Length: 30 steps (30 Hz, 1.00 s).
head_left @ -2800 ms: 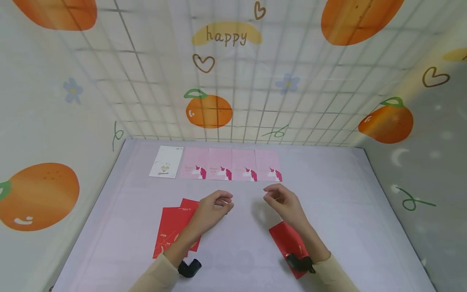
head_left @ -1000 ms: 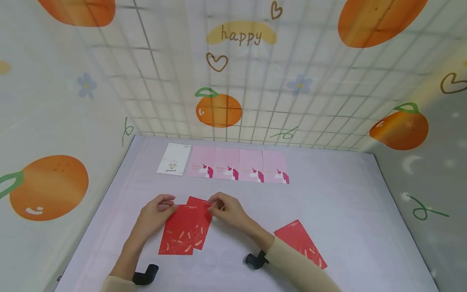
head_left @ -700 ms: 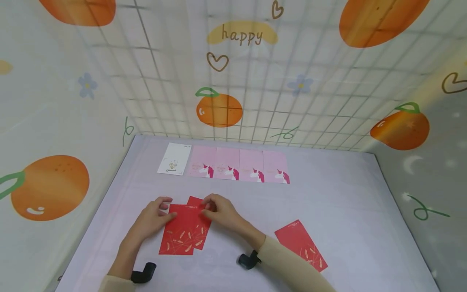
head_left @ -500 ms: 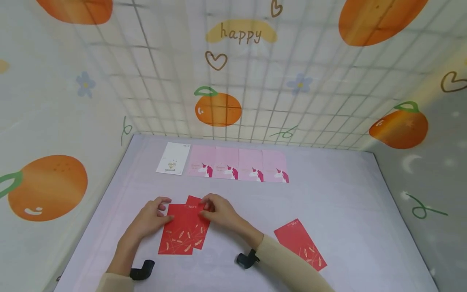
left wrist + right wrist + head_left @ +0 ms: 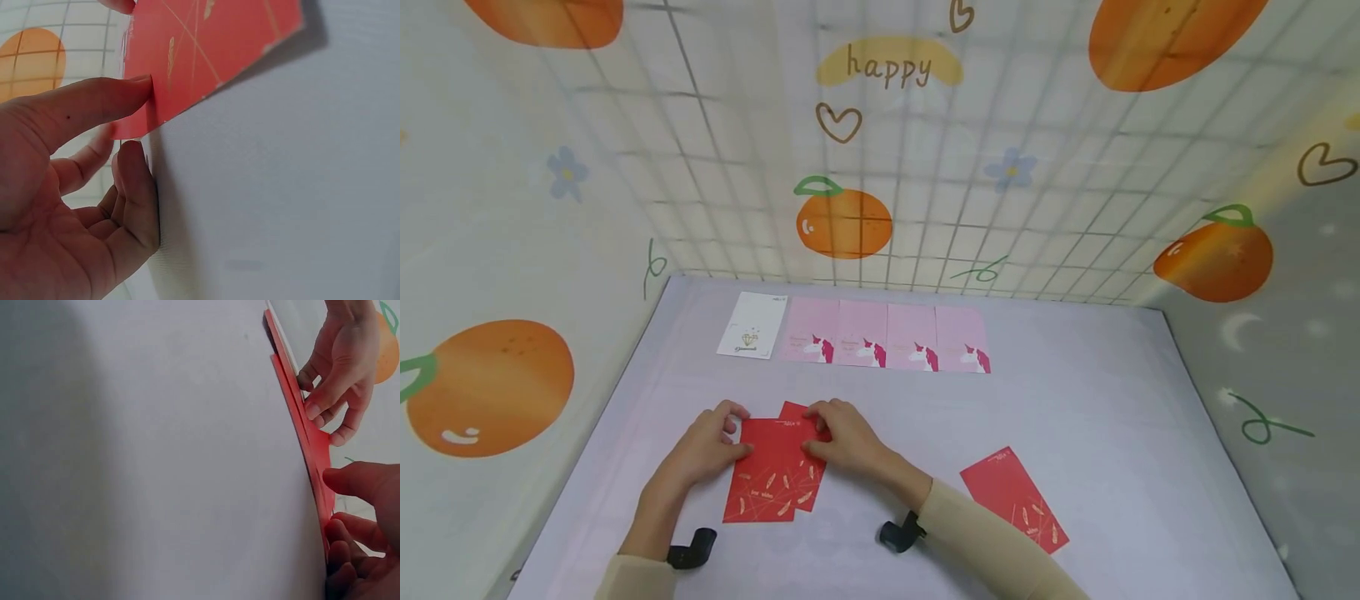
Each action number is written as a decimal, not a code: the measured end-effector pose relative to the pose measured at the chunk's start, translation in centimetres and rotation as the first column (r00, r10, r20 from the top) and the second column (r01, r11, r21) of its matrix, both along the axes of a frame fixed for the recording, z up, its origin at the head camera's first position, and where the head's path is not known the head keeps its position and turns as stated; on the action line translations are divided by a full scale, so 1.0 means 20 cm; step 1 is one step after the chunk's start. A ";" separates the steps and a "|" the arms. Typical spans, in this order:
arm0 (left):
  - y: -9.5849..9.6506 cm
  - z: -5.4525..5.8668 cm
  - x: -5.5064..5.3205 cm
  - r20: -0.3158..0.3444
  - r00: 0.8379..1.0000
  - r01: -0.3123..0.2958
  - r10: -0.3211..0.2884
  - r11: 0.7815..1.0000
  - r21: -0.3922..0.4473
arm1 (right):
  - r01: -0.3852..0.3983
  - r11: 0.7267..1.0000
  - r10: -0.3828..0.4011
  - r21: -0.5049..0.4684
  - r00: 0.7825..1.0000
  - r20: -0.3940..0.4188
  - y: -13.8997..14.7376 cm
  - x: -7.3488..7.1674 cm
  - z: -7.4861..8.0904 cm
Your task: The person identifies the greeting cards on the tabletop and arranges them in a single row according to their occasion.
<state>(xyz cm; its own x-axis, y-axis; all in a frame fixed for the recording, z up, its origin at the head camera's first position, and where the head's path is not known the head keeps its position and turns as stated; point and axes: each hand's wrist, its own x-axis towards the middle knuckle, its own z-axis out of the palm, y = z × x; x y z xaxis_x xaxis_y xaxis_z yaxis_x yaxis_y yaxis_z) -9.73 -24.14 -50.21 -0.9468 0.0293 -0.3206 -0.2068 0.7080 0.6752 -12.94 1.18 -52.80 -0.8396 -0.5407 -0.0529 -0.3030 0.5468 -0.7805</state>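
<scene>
Two overlapping red cards (image 5: 767, 471) with gold feather prints lie at the left front of the table in the head view. My left hand (image 5: 703, 446) pinches the left edge of the front card, its thumb on the printed face. In the left wrist view that card's corner (image 5: 187, 56) sits between thumb and index finger, slightly lifted off the surface. My right hand (image 5: 850, 442) grips the rear card's upper right edge, thumb in front. The right wrist view shows both hands along the thin red edges (image 5: 300, 431); some fingertips are hidden there.
A third red card (image 5: 1015, 500) lies slanted near the right forearm. Along the back stand out a white card (image 5: 752, 325) with a diamond print and a row of several pink unicorn cards (image 5: 887, 337). Black wrist cameras (image 5: 694, 548) hang beside the forearms. Printed curtain walls surround the table (image 5: 1120, 400).
Both hands have gone from mid-table to the two red cards at left, the right hand leaving the third card's side. Lately the right hand has shifted slightly left; the cards have hardly moved.
</scene>
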 end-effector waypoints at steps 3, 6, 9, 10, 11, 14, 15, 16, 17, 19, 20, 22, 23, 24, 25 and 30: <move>0.00 0.00 0.00 -0.001 1.000 0.002 -0.002 1.000 0.010 | 0.000 1.000 0.000 0.014 1.000 -0.007 0.00 0.00 0.00; 0.00 0.01 0.00 0.001 1.000 0.001 -0.001 1.000 0.017 | -0.001 1.000 0.001 0.016 1.000 -0.016 -0.01 0.00 -0.01; 0.00 0.01 0.01 0.000 1.000 0.002 -0.002 1.000 0.017 | -0.002 1.000 0.002 0.016 1.000 -0.024 -0.01 0.00 -0.02; 0.00 0.01 0.01 -0.004 1.000 0.005 -0.005 1.000 0.015 | -0.002 1.000 0.003 0.014 1.000 -0.025 -0.01 0.00 -0.02; 0.00 0.01 0.01 -0.004 1.000 0.003 -0.003 1.000 0.015 | -0.003 1.000 0.003 0.012 1.000 -0.024 -0.01 0.00 -0.02; 0.00 0.00 0.01 -0.005 1.000 -0.007 0.007 1.000 0.017 | -0.004 1.000 0.004 0.001 1.000 -0.018 0.00 0.00 -0.01; 0.00 0.00 0.01 -0.004 1.000 -0.012 0.012 1.000 0.020 | -0.005 1.000 0.005 -0.005 1.000 -0.013 0.00 0.00 -0.01; 0.00 0.00 0.02 -0.004 1.000 -0.013 0.014 1.000 0.023 | -0.007 1.000 0.007 -0.012 1.000 -0.010 0.00 0.00 -0.01; 0.01 0.01 0.02 -0.003 1.000 -0.012 0.012 1.000 0.026 | -0.009 1.000 0.009 -0.019 1.000 -0.009 0.00 0.00 -0.01; 0.01 0.02 0.02 -0.001 1.000 -0.006 0.006 0.999 0.031 | -0.013 0.999 0.012 -0.032 1.000 -0.005 0.00 0.00 0.00; 0.01 0.02 0.02 0.001 1.000 -0.003 0.003 0.999 0.034 | -0.015 0.999 0.015 -0.039 1.000 -0.001 0.00 -0.01 0.00; 0.01 0.03 0.02 0.000 1.000 0.009 -0.009 0.999 0.039 | -0.019 0.999 0.020 -0.050 1.000 0.008 0.00 -0.01 0.00; 0.01 0.04 0.02 0.002 1.000 0.010 -0.010 0.999 0.042 | -0.020 0.998 0.021 -0.056 1.000 0.012 0.00 -0.02 0.00; 0.01 0.04 0.02 0.004 1.000 0.009 -0.009 0.999 0.045 | -0.021 0.998 0.022 -0.061 1.000 0.022 0.00 -0.02 0.00; 0.02 0.04 0.02 0.006 1.000 0.011 -0.011 0.999 0.053 | -0.020 0.998 0.022 -0.067 0.999 0.032 0.01 -0.02 0.00; 0.02 0.06 0.01 0.015 1.000 0.007 -0.008 0.995 0.095 | -0.015 0.994 0.024 -0.109 0.996 0.084 0.02 -0.03 -0.01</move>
